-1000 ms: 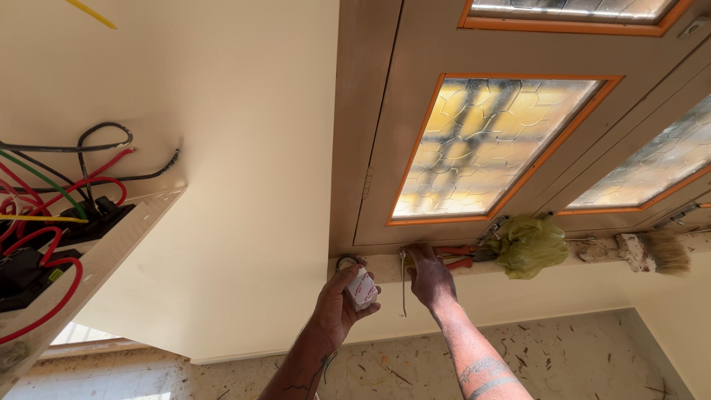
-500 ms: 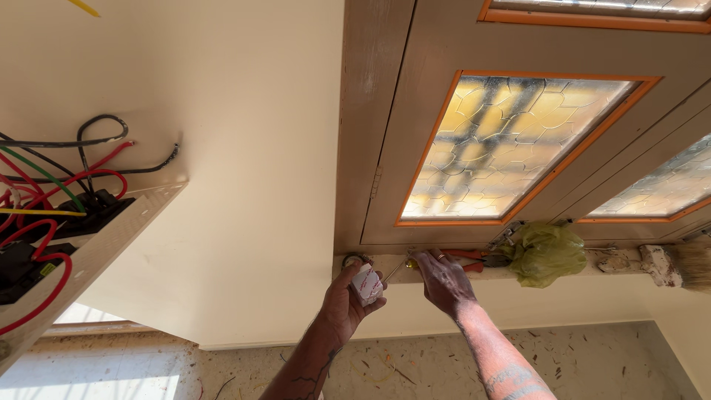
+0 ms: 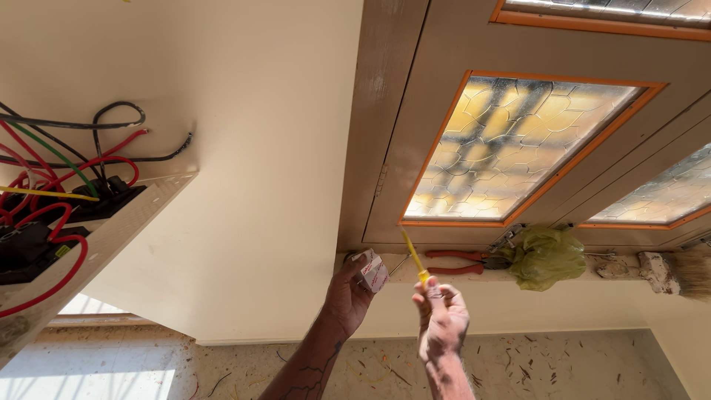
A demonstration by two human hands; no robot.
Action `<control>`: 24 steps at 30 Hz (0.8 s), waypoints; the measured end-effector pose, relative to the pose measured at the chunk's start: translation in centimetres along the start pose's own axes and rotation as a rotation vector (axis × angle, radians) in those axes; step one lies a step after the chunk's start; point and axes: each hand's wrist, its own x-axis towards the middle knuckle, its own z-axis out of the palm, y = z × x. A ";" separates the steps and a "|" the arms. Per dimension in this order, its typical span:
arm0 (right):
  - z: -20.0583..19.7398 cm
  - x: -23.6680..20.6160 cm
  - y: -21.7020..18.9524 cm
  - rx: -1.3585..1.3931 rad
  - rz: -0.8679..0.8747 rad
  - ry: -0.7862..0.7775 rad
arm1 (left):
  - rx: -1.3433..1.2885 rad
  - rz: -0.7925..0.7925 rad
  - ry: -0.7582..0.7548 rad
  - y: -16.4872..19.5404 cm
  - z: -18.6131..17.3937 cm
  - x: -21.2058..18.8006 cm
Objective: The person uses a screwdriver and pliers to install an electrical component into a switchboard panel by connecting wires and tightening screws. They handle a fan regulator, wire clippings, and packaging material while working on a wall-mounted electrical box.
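Observation:
My left hand [image 3: 346, 296] grips a small white box-like electrical part [image 3: 372, 270] with red marks, close to the window sill [image 3: 452, 272]. My right hand [image 3: 442, 320] is closed around a thin yellow-handled screwdriver [image 3: 414, 258], whose tip points up and to the left, just off the sill. Red-handled pliers [image 3: 459, 262] lie on the sill right behind the screwdriver.
An open wall box at the left holds red, black, green and yellow wires [image 3: 52, 185]. On the sill lie a crumpled green plastic bag [image 3: 548, 258], a white lump [image 3: 655, 268] and a brush [image 3: 692, 271]. Patterned glass panes [image 3: 511, 144] in orange frames are above. The floor is littered with debris.
My right hand has come away from the sill holding the yellow screwdriver. My left hand has stayed by the sill with the white part. The camera has moved closer.

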 end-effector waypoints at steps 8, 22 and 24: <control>0.3 -3.0 -1.6 -0.546 0.335 -0.393 | 0.043 -0.047 -0.009 0.3 0.0 -0.3; 0.7 -5.9 -3.3 -0.791 -0.009 -0.297 | 0.200 -0.173 0.446 1.1 3.8 -2.0; 0.6 -6.3 -3.9 -0.848 -0.083 -0.308 | 0.185 -0.203 0.513 1.5 4.7 -1.9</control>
